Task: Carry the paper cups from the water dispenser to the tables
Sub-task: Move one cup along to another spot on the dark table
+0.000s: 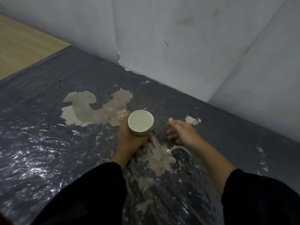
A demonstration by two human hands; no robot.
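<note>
Left hand point(129, 140) grips paper cup point(140, 122), markings unreadable.

Bare room under renovation: grey floor point(48, 143) with peeling plastic film, scuffed white wall point(178, 38), wooden board point(24, 46).

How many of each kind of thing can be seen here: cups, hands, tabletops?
Paper cup: 1, held upright in the left hand
Hands: 2, the left hand and the right hand, which is open and holds nothing
Wooden tabletop: 1, partly in view
Total: 4
</note>
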